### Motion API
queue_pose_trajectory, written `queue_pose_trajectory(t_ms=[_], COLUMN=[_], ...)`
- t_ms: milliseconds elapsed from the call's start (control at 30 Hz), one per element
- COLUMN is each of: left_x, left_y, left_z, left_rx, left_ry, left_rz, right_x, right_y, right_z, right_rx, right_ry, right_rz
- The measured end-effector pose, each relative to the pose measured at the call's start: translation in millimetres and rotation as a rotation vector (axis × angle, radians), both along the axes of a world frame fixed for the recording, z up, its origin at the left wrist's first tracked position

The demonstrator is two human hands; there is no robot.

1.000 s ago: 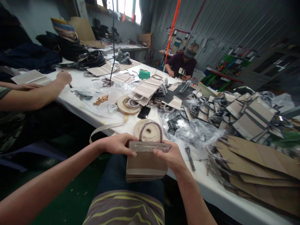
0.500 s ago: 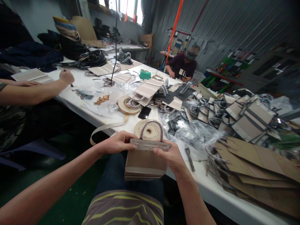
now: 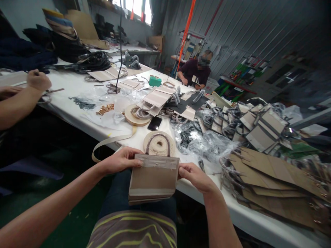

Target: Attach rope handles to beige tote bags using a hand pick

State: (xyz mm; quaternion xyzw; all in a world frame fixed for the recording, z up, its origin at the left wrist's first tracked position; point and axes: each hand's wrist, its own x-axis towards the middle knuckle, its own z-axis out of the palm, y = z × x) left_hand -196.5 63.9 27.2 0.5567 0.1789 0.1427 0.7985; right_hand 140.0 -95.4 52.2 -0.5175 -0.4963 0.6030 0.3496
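Note:
A small beige handbag panel (image 3: 152, 179) with a rounded handle hangs over my lap at the near edge of the white table (image 3: 77, 86). My left hand (image 3: 121, 160) grips its top left corner, fingers curled over the grey top band. My right hand (image 3: 195, 175) pinches the panel's right edge near the top. Just behind the bag, a roll of cream tape (image 3: 159, 142) lies flat on the table. A metal hand tool (image 3: 202, 166) rests on the table beside my right hand.
Stacks of brown panels (image 3: 271, 179) and finished beige bags (image 3: 261, 129) fill the right side. A black phone (image 3: 154, 123), a tape roll (image 3: 136, 115), brass fittings (image 3: 104, 109) and plastic bags (image 3: 207, 141) lie mid-table. Another person's arm (image 3: 23, 93) rests at left; a person (image 3: 195, 70) sits far off.
The bag has tipped so its face is flatter toward me. My right hand slid from the top band to the right edge. The view shifted, and the neighbour's fist moved left.

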Motion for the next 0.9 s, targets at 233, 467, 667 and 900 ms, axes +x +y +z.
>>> queue_pose_trajectory(t_ms=[233, 467, 667, 900], left_x=[9, 8, 17, 11], left_y=[0, -5, -4, -10], left_z=[-2.1, 7.6, 17.1, 15.4], left_rx=[0.024, 0.140, 0.279, 0.413], left_ry=[-0.012, 0.041, 0.095, 0.219], left_rz=[0.020, 0.038, 0.099, 0.322], right_x=[-27, -49, -42, -35], right_y=[3, 8, 20, 14], right_z=[-14.9, -15.9, -34.0, -17.7], right_rx=[-0.024, 0.102, 0.228, 0.159], right_ry=[0.227, 0.411, 0.365, 0.376], right_rz=[-0.249, -0.556, -0.626, -0.501])
